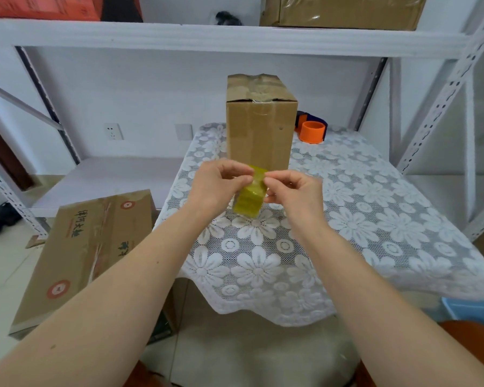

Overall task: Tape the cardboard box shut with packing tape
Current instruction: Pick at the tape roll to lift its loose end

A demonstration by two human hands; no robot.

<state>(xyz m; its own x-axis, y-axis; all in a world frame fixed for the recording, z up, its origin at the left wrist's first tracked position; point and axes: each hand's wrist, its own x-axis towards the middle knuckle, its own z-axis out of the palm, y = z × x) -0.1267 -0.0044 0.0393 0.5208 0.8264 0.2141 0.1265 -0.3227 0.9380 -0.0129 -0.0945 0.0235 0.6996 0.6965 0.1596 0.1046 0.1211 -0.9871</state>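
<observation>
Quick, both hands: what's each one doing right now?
Left hand: closed on the yellow tape roll, holding it above the table.
Right hand: fingers pinched at the roll's top edge, apparently picking at the tape end.

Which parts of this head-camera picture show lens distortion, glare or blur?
Head view: the wide lens bows the shelf rail and splays the forearms outward; glare glints on the clear tape over the cardboard box top; the right hand fingertips blur slightly at the yellow tape roll; lighting is soft and even, with faint shadows.
</observation>
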